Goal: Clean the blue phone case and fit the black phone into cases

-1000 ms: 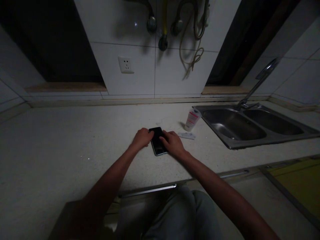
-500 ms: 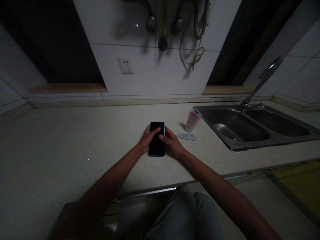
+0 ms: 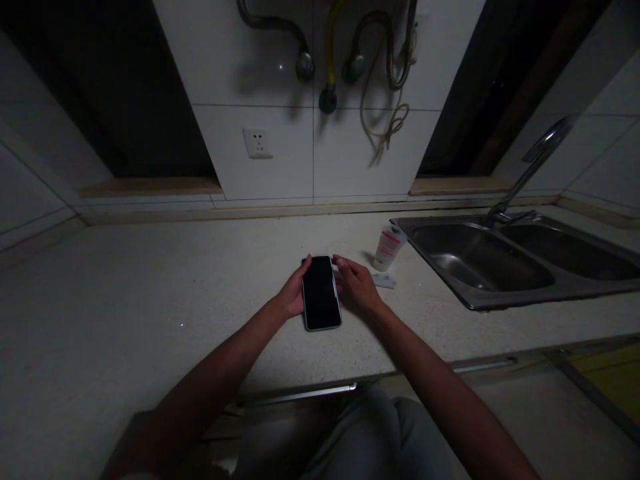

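Nearest, at the bottom, are the person's legs (image 3: 383,433) in greyish trousers, close to the counter's front edge, where a shiny metal strip (image 3: 305,395) runs. Both bare forearms reach forward over the counter (image 3: 150,267) and slant inward from either side, so that the two hands meet around a dark-screened phone (image 3: 321,297) at the middle of the worktop. The phone lies face up, its long side pointing away from the body with a slight slant; whether its back touches the counter cannot be told.

The left hand (image 3: 294,291) grasps the phone by its left side, the palm against the edge and the thumb upright along the upper left corner; its other fingers are hidden. The right hand (image 3: 359,285) is at the phone's upper right side, half closed, with index finger and thumb near each other by the edge. It is unclear whether it grips the phone or only rests beside it.

Just beyond the right hand lies a small pale strip (image 3: 384,281), and behind that a clear cup (image 3: 387,250) with pink-red print. Farther right is a double-bowl steel sink (image 3: 505,299) with a tall tap (image 3: 530,167). On the tiled back wall are a white socket (image 3: 258,143), hoses (image 3: 383,17) and a looped cord (image 3: 397,120).
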The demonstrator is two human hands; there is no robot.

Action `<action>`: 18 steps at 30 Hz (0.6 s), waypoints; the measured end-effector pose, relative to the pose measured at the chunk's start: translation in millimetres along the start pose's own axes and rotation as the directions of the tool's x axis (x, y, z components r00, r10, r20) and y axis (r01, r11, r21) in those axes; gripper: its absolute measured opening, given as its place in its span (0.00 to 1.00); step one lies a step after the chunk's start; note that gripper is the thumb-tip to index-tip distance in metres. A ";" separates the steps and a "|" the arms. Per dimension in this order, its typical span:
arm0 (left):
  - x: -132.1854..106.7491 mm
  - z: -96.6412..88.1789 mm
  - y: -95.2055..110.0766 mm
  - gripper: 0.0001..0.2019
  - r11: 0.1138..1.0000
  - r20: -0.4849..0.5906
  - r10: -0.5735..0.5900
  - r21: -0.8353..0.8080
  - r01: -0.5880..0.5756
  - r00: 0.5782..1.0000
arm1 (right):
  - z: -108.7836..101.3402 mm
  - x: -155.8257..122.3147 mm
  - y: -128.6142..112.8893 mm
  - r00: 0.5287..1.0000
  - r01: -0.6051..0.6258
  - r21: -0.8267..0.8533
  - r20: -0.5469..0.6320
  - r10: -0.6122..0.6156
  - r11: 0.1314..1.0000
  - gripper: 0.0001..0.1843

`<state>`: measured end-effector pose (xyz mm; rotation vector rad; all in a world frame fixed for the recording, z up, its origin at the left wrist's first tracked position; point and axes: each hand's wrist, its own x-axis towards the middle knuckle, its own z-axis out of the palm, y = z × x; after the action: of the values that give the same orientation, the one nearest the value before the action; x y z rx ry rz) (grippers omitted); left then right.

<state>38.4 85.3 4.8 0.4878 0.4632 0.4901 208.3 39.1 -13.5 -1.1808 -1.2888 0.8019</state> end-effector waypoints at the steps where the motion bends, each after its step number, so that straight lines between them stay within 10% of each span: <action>1: -1.1 0.8 0.7 0.29 1.000 0.029 -0.009 -0.005 0.010 1.000 | -3.0 1.1 0.0 0.999 0.011 -0.019 -0.035 -0.012 1.000 0.28; 18: 6.8 -4.8 9.2 0.46 0.974 -0.054 0.216 -0.052 -0.219 0.975 | -8.2 0.2 4.2 0.988 0.086 -0.283 0.146 -0.046 0.955 0.26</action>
<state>38.2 97.7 3.9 0.4748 0.4424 0.7259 217.0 38.7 -16.6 -1.3216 -1.5920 0.6701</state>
